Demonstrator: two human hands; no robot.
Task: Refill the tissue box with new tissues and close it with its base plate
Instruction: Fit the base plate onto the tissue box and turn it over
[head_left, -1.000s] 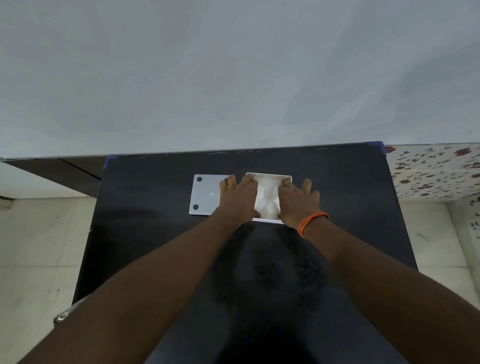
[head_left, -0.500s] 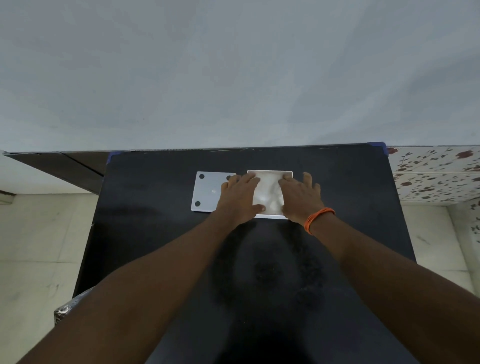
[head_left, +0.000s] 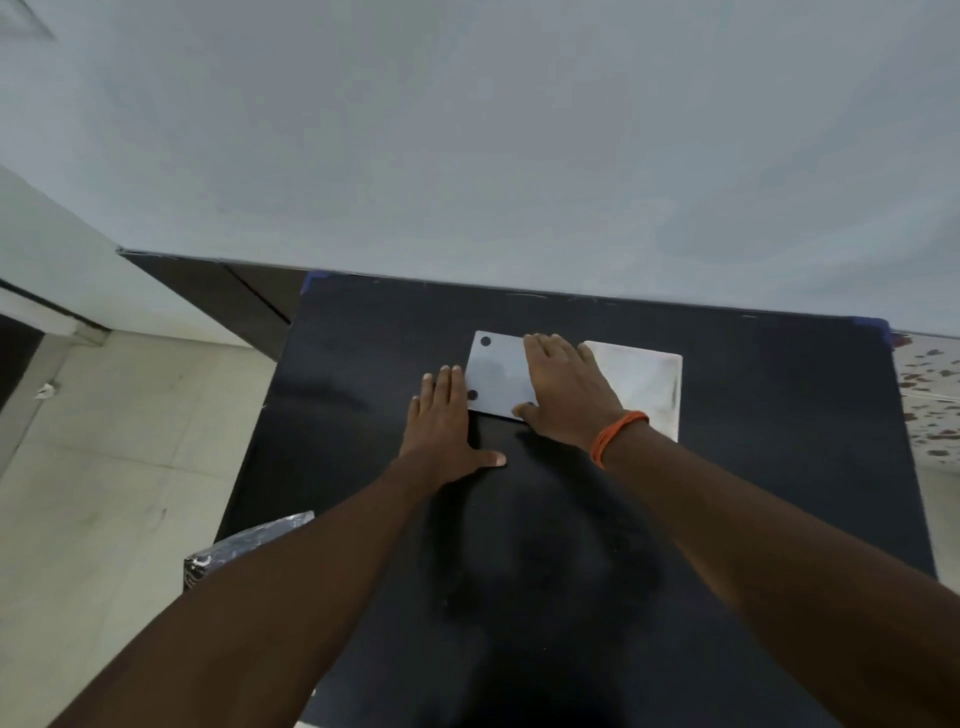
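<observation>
Both hands have left the tissue box, near the table's far edge. Right hand flat, released, on base plate; left hand flat at its corner. Risk: thin plate slips from fingers when lifted.

Flat grey base plate just left of open, tissue-filled box

- One black table.
- One white tissue box, open side up, tissues showing inside.
- One grey base plate, with three dark round pads visible on it.
- Two bare hands: left hand, right hand.
- One orange wristband.
</observation>
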